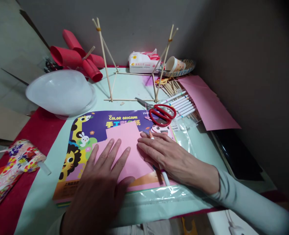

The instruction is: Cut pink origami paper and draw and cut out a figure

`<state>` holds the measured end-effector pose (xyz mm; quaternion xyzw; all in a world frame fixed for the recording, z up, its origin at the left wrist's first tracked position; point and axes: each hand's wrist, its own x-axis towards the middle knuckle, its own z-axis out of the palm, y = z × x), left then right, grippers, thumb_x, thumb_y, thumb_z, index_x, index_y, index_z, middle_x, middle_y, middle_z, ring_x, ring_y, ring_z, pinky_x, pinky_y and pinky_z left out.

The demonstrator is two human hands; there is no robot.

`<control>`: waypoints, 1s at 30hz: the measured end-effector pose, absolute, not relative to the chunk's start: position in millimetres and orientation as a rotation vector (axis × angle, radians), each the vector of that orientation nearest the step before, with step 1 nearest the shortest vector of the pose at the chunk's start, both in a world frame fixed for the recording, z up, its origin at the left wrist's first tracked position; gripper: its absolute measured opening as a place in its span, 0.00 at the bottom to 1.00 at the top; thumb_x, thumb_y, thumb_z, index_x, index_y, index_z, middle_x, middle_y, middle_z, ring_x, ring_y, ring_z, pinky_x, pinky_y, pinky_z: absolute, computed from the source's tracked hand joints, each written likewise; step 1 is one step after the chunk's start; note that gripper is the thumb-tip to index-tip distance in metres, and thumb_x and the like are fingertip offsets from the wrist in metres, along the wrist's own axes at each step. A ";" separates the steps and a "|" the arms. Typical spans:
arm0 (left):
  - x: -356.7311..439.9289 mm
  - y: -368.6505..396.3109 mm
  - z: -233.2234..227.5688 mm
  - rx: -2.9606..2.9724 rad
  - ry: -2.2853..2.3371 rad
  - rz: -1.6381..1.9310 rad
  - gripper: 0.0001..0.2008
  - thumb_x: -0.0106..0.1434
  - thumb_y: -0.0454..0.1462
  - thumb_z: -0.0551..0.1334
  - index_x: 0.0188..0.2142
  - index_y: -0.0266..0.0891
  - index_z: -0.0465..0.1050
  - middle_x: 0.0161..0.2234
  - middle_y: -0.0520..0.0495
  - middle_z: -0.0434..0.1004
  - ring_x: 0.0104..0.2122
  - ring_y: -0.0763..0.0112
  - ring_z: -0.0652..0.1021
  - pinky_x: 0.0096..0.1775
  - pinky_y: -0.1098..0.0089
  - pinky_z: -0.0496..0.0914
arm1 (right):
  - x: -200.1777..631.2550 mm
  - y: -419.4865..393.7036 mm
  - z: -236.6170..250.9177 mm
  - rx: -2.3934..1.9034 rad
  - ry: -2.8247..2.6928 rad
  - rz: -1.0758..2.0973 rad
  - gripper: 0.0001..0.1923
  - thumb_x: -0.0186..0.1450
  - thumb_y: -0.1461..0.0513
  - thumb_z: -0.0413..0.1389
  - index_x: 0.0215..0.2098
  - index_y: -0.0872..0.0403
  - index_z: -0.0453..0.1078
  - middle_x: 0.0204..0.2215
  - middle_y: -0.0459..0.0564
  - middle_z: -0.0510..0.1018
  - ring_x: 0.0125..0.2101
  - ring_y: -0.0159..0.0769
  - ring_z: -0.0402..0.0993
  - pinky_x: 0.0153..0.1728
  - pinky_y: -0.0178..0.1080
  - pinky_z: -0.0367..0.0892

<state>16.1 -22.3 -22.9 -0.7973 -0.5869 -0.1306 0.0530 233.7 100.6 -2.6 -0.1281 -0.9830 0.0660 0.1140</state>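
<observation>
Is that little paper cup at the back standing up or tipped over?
Tipped over: the cup lies on its side on the plate, mouth facing left.

A home craft corner. An origami pack, scissors, pens (a whole row) and a stick frame crowd the table.

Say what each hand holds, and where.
Left hand presses flat on the pink paper, gripping nothing. Right hand holds a pen by its middle.
</observation>
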 end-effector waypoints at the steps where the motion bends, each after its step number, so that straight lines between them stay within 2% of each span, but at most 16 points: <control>1: 15.5 -22.9 -22.6 -2.430 -1.784 -0.405 0.28 0.70 0.47 0.54 0.64 0.36 0.61 0.66 0.32 0.62 0.65 0.44 0.63 0.59 0.35 0.60 | 234.8 95.8 -1.9 -0.370 -2.883 0.184 0.19 0.76 0.69 0.40 0.61 0.64 0.63 0.59 0.63 0.72 0.62 0.47 0.65 0.60 0.53 0.62; 4: 12.4 -25.6 -21.5 -2.468 -1.742 -0.452 0.27 0.69 0.45 0.56 0.64 0.36 0.61 0.66 0.34 0.62 0.66 0.46 0.62 0.60 0.37 0.58 | 238.5 82.7 2.8 -0.366 -2.886 0.134 0.18 0.75 0.69 0.41 0.57 0.65 0.66 0.55 0.64 0.75 0.59 0.51 0.68 0.56 0.54 0.65; 7: 8.5 -28.2 -19.8 -2.532 -1.669 -0.482 0.27 0.69 0.42 0.57 0.64 0.35 0.59 0.66 0.33 0.60 0.67 0.49 0.60 0.62 0.40 0.55 | 237.5 82.8 9.5 -0.343 -2.842 0.121 0.17 0.74 0.69 0.42 0.55 0.64 0.68 0.53 0.64 0.77 0.54 0.48 0.72 0.53 0.53 0.66; 12: 4.6 -28.9 -17.0 -2.618 -1.612 -0.436 0.26 0.69 0.39 0.55 0.65 0.34 0.58 0.67 0.35 0.59 0.69 0.54 0.56 0.65 0.44 0.51 | 222.2 114.3 14.7 -0.340 -2.832 0.298 0.20 0.71 0.72 0.45 0.60 0.62 0.63 0.59 0.63 0.72 0.58 0.43 0.69 0.60 0.52 0.60; 16: 5.1 -27.3 -17.0 -2.591 -1.661 -0.375 0.25 0.71 0.42 0.53 0.65 0.36 0.59 0.67 0.34 0.60 0.67 0.51 0.59 0.63 0.40 0.55 | 216.3 127.0 9.8 -0.383 -2.867 0.320 0.25 0.67 0.75 0.46 0.61 0.61 0.60 0.57 0.61 0.73 0.56 0.43 0.70 0.62 0.52 0.59; 19: 7.3 -27.7 -19.0 -2.523 -1.684 -0.437 0.25 0.73 0.43 0.51 0.64 0.34 0.60 0.66 0.32 0.62 0.66 0.47 0.63 0.61 0.37 0.57 | 220.0 121.0 4.7 -0.396 -2.832 0.337 0.23 0.68 0.74 0.45 0.60 0.63 0.60 0.55 0.63 0.74 0.56 0.44 0.71 0.61 0.53 0.61; 22: 10.2 -30.2 -21.8 -2.483 -1.659 -0.520 0.23 0.73 0.40 0.52 0.63 0.31 0.62 0.65 0.30 0.62 0.66 0.45 0.63 0.62 0.38 0.56 | 225.7 113.8 3.4 -0.374 -2.798 0.377 0.20 0.71 0.72 0.42 0.59 0.62 0.62 0.56 0.64 0.74 0.57 0.45 0.70 0.60 0.55 0.62; 24: 11.7 -32.4 -23.9 -2.476 -1.642 -0.557 0.23 0.72 0.37 0.54 0.63 0.28 0.62 0.66 0.30 0.61 0.67 0.46 0.60 0.64 0.42 0.56 | 228.8 111.1 7.1 -0.422 -2.696 0.477 0.17 0.73 0.67 0.44 0.58 0.60 0.64 0.56 0.62 0.74 0.57 0.44 0.70 0.59 0.53 0.63; 27: 12.3 -33.7 -27.1 -2.504 -1.643 -0.538 0.24 0.71 0.36 0.55 0.63 0.25 0.62 0.67 0.31 0.60 0.68 0.49 0.59 0.66 0.48 0.55 | 231.0 106.3 17.5 -0.688 -2.272 0.837 0.15 0.74 0.59 0.48 0.56 0.54 0.67 0.55 0.56 0.74 0.55 0.43 0.72 0.55 0.49 0.68; 30: 10.9 -31.7 -28.5 -2.535 -1.639 -0.526 0.25 0.71 0.36 0.54 0.64 0.24 0.60 0.66 0.33 0.61 0.67 0.52 0.59 0.66 0.53 0.54 | 227.4 95.8 22.9 -0.795 -1.702 1.289 0.17 0.75 0.53 0.45 0.45 0.52 0.72 0.46 0.52 0.75 0.46 0.40 0.75 0.46 0.43 0.73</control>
